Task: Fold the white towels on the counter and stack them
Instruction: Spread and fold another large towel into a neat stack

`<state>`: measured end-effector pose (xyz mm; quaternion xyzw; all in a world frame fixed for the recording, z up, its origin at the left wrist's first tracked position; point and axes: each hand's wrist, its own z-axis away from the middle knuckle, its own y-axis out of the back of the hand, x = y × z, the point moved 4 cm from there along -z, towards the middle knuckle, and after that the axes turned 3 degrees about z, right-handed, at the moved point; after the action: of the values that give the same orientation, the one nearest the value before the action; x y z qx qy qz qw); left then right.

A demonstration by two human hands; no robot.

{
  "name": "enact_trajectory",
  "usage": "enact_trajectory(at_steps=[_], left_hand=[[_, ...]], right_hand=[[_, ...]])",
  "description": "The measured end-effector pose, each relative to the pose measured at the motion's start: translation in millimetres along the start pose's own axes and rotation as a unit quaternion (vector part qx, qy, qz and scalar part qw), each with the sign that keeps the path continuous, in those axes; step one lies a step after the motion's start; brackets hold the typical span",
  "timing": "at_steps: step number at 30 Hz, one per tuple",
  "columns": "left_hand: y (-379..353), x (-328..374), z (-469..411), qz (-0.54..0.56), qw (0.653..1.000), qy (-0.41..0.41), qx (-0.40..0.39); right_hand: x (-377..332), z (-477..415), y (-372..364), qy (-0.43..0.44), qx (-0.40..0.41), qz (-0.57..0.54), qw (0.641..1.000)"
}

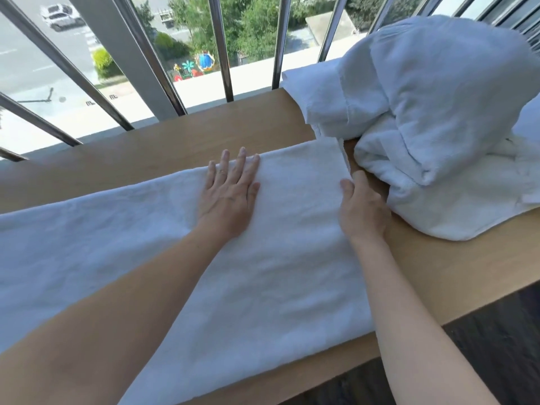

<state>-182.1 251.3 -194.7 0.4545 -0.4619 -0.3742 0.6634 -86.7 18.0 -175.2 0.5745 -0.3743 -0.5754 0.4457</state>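
The towel [277, 244] lies spread along the desk [438, 273], left hand [230, 191] pressed flat on it with straight fingers, right hand [362, 209] pinching its right edge, so a hurried fold could drag it crooked or snag the loose pile [438, 112] just beside it.

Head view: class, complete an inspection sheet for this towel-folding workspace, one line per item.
Surface: wooden counter, bare to the right of the spread towel.
Job's things: spread towel lying flat along the counter; heap of unfolded towels at far right.
Clutter: nothing seen.
Hands: left hand flat on the spread towel; right hand at its right edge, thumb on top, grip unclear.
Cables: nothing seen.
Surroundings: metal railing bars behind the counter, with a street and trees beyond; dark floor at lower right.
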Motion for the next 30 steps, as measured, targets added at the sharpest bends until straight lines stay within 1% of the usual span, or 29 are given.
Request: enact_trajectory(at_steps=[2, 5, 7, 8, 9, 10, 11, 12, 14, 15, 17, 20, 22, 25, 28, 30], left_hand=[[-1, -1, -1, 0.002, 1.000, 0.000, 0.001], [1, 0, -1, 0.006, 1.000, -0.012, -0.001], [6, 0, 5, 0.026, 0.999, -0.028, -0.008], [8, -1, 13, 0.043, 0.999, -0.025, -0.010], [7, -1, 25, 0.056, 0.998, -0.010, -0.007], [6, -2, 40, 0.056, 0.998, 0.013, -0.001], [4, -4, 57, 0.044, 0.998, 0.040, 0.009], [2, -7, 73, 0.032, 0.997, 0.069, 0.018], [0, -18, 102, 0.028, 0.992, 0.119, 0.028], [-1, -22, 111, 0.026, 0.991, 0.129, 0.030], [-4, -25, 119, 0.010, 0.993, 0.117, 0.026], [-7, -25, 118, 0.010, 0.994, 0.103, 0.029], [-8, -25, 117, 0.012, 0.996, 0.084, 0.033], [-10, -26, 120, 0.023, 0.998, 0.025, 0.049], [-10, -23, 124, 0.007, 0.998, -0.032, 0.061], [-10, -22, 123, -0.029, 0.998, -0.041, 0.046]], right_hand=[[6, 0, -3, -0.047, -0.006, 0.007, 0.999], [5, -3, -5, -0.048, 0.002, 0.003, 0.999], [0, 0, 1, -0.065, 0.025, -0.012, 0.997], [-4, 4, 5, -0.063, 0.055, -0.014, 0.996], [-12, 12, 9, -0.043, 0.092, -0.005, 0.995], [-25, 24, 11, -0.004, 0.125, 0.000, 0.992], [-42, 41, 10, 0.058, 0.143, -0.006, 0.988], [-60, 60, 3, 0.130, 0.135, -0.018, 0.982], [-92, 95, -18, 0.258, 0.071, -0.037, 0.963], [-103, 107, -27, 0.297, 0.036, -0.041, 0.953], [-120, 112, -42, 0.330, -0.023, -0.047, 0.942], [-131, 101, -57, 0.344, -0.090, -0.008, 0.935], [-131, 89, -64, 0.350, -0.109, 0.027, 0.930], [-124, 74, -66, 0.340, -0.103, 0.063, 0.933], [-108, 45, -64, 0.289, -0.097, 0.107, 0.946], [-90, 21, -58, 0.253, -0.094, 0.132, 0.954]])
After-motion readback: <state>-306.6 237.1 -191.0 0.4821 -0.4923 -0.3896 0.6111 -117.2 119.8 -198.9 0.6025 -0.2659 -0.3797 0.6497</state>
